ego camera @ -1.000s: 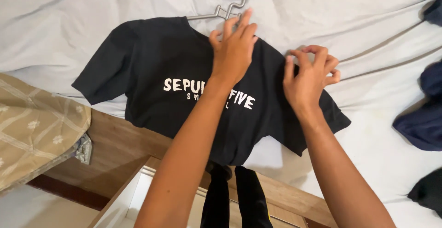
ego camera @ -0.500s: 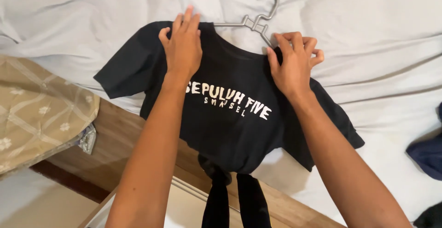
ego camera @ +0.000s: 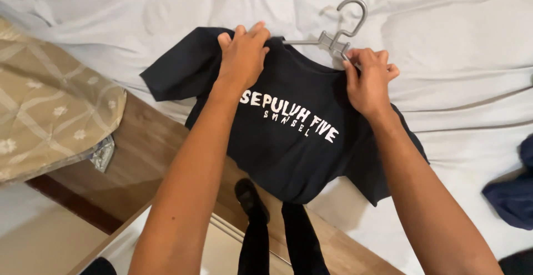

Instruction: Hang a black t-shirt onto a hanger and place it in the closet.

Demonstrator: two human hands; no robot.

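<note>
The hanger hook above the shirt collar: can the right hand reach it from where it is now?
Probably yes. The right hand pinches the black T-shirt at the collar just below the grey hanger, and only bare white bedsheet surrounds the hook.

Bare white sheet (ego camera: 455, 47) beyond hanger (ego camera: 341, 33); navy garment (ego camera: 513, 194) rightward.

Cloth, metal and wood on the bed

The black T-shirt (ego camera: 294, 142) is matt knit cloth with flat white print; the hanger (ego camera: 338, 33) at upper centre is smooth grey metal with a dull sheen; the white bedsheet (ego camera: 455, 42) is soft, creased cloth; the bed frame (ego camera: 139, 158) at lower left is smooth brown wood.
</note>
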